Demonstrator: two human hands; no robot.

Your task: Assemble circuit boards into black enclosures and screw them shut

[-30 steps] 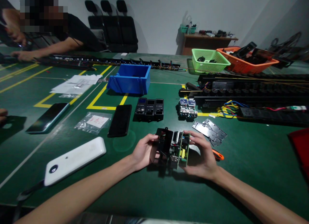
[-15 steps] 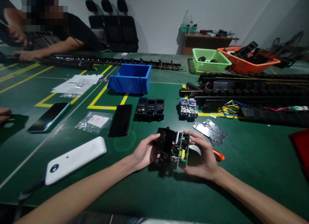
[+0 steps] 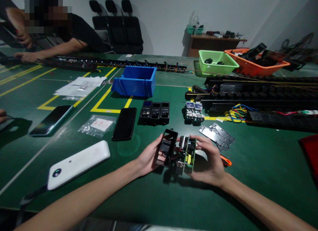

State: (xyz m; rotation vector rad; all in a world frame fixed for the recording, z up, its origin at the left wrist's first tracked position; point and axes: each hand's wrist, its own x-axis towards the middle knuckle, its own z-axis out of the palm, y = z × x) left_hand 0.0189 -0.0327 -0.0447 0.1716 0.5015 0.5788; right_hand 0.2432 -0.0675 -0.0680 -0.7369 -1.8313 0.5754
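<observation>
My left hand (image 3: 149, 156) is closed round a black plastic housing (image 3: 167, 146), tilted so that its open windows face the camera. Just to the right, my right hand (image 3: 211, 159) grips a circuit board assembly (image 3: 187, 154) by its edges, the green boards standing upright with a yellow part between them. A narrow gap shows between housing and boards near their tops. Beyond them are a row of black modules (image 3: 155, 112) and small boards with displays (image 3: 194, 112). Flat dark plates (image 3: 216, 135) and an orange-handled tool (image 3: 226, 160) lie beside my right hand.
A blue bin (image 3: 134, 82), black phone (image 3: 124, 124), plastic bag (image 3: 97, 125), teal-edged phone (image 3: 51, 120) and white device (image 3: 79, 164) lie left and ahead. Long black assemblies (image 3: 258, 95) and baskets (image 3: 218, 62) stand right. A person (image 3: 81, 33) works at the far left.
The black housing has turned in my left hand and moved slightly left, apart from the boards. My right hand has barely moved. At the left edge, another person's hand has drawn back a little.
</observation>
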